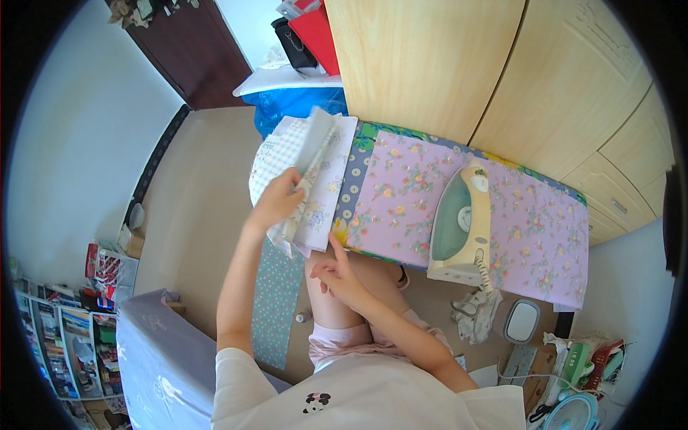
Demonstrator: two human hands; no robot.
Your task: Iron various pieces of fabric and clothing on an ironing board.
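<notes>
My left hand (279, 198) is closed on the edge of some folded patterned fabric (314, 156) at the left end of a narrow padded board; part of that fabric is blurred. Beneath it lie pieces of checked cloth (274, 161) and white floral cloth (322, 207). My right hand (336, 271) is over my thigh, just below the cloth's near corner, with the index finger extended and nothing held. A pink floral cloth (398, 193) lies spread on the board to the right. On it rests a cream and green clothes iron (462, 226) with a coiled cord.
Wooden wardrobe doors (424, 59) rise behind the board. A dotted teal cloth strip (277, 306) hangs at the left. Low on the right are a small mirror (522, 321), a crumpled cloth (475, 317) and a blue fan (571, 414). A lilac-covered piece of furniture (166, 355) stands lower left.
</notes>
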